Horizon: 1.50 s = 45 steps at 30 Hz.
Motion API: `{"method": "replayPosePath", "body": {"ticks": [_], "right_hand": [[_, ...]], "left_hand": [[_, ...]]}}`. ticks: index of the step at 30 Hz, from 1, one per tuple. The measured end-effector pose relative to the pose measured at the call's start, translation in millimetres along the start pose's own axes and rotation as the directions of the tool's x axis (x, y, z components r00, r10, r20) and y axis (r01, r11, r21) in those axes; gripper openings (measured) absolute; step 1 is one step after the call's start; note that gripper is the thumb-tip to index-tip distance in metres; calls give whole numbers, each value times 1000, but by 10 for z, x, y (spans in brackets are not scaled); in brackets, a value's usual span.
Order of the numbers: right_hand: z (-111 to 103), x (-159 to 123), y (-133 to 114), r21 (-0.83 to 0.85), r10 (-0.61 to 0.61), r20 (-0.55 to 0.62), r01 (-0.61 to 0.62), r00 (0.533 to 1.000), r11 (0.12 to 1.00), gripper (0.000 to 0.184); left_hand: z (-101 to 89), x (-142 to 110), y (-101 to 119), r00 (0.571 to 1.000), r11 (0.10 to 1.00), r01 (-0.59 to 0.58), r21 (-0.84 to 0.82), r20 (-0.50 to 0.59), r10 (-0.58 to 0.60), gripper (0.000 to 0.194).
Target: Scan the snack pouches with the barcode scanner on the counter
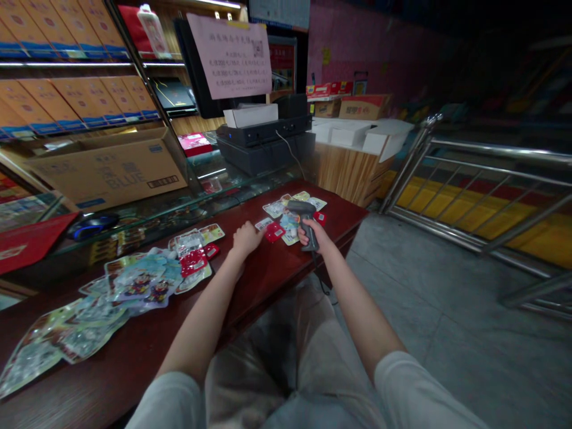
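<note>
My right hand (316, 233) is wrapped round the handle of a dark grey barcode scanner (302, 208), whose head sits above a small spread of shiny packets (289, 229). My left hand (247, 239) rests low at the dark red table (286, 271), with its fingers curled under and the thumb towards a red-and-white packet (273, 232). What those fingers hold, if anything, is hidden. Left of this hand lie several packets with red labels (193, 261). Farther left is a heaped pile of clear, pale blue and yellowish packets (143, 280).
Behind the table is a glass counter (236, 193) with a cardboard box (111, 173), a computer mouse (93, 225) and a black cash drawer (263, 152). A monitor carries a paper sign (230, 56). A metal railing (482, 196) stands to the right. The scanner's cable hangs by my knee.
</note>
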State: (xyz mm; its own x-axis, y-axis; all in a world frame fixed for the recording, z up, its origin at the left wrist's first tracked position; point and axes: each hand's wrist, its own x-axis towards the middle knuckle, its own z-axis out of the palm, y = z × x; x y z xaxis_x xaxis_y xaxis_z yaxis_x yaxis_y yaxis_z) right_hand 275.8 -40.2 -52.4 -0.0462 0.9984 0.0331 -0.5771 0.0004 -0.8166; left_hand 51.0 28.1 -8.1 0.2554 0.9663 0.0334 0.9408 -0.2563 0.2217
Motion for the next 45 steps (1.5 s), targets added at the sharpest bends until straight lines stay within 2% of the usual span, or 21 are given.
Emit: {"method": "replayPosePath", "body": {"ticks": [4, 7, 9, 12, 15, 18, 21, 23, 25, 26, 27, 29, 31, 33, 34, 36, 40, 45], "right_hand": [[-9, 3, -5, 10, 9, -1, -9, 1000, 1000, 26], [-11, 6, -6, 20, 6, 2, -6, 1000, 1000, 25], [-13, 7, -5, 27, 12, 6, -12, 1000, 1000, 24], [-15, 1, -6, 30, 20, 10, -21, 1000, 999, 22], [-6, -15, -12, 20, 21, 4, -21, 1000, 1000, 25], [11, -32, -20, 8, 9, 0, -9, 1000, 1000, 30], [22, -43, -25, -7, 3, -6, -3, 1000, 1000, 30], [23, -46, -26, -15, 5, -8, -5, 1000, 1000, 30], [20, -48, -24, -20, 4, -1, -4, 1000, 1000, 31], [17, -49, -22, -22, 1, 5, -1, 1000, 1000, 31], [14, -49, -21, -23, -4, 11, 5, 1000, 1000, 32], [8, -51, -18, -27, -12, 24, 13, 1000, 1000, 32], [4, -54, -19, -41, -2, 42, 3, 999, 999, 32], [8, -57, -26, -65, 29, 68, -25, 997, 998, 32], [13, -59, -31, -78, 48, 83, -42, 995, 996, 31], [29, -62, -44, -103, 89, 114, -77, 990, 992, 31], [68, -61, -67, -147, 159, 141, -138, 977, 979, 31], [77, -64, -78, -153, 165, 142, -143, 976, 978, 29]], "left_hand": [[159, 242, 231, 994, 989, 111, -99, -13, -113, 88], [233, 346, 218, 988, 972, 155, -175, 5, -156, 83], [266, 369, 149, 990, 962, 135, -236, -3, -139, 70], [311, 349, 46, 993, 942, 52, -331, -86, -85, 51], [348, 312, 19, 985, 942, 15, -335, -155, -71, 60], [368, 311, 51, 985, 967, 30, -253, -158, -72, 77], [377, 359, 50, 994, 966, 16, -260, -102, -43, 76], [390, 403, 12, 997, 933, 3, -359, -75, -32, 65], [411, 443, -41, 994, 845, -11, -534, -99, -50, 48], [423, 458, -65, 989, 765, -28, -643, -129, -73, 40], [435, 470, -86, 982, 655, -52, -754, -159, -105, 35], [452, 486, -111, 965, 370, -109, -923, -187, -182, 32], [456, 494, -121, 958, 99, -136, -986, -157, -242, 34], [448, 502, -131, 957, -65, -136, -989, -114, -267, 35], [442, 509, -141, 956, -104, -137, -985, -105, -272, 35], [430, 526, -174, 954, -125, -152, -980, -113, -277, 35], [423, 568, -257, 945, -110, -193, -975, -155, -288, 37], [428, 564, -268, 937, -103, -228, -968, -190, -292, 39]]}}
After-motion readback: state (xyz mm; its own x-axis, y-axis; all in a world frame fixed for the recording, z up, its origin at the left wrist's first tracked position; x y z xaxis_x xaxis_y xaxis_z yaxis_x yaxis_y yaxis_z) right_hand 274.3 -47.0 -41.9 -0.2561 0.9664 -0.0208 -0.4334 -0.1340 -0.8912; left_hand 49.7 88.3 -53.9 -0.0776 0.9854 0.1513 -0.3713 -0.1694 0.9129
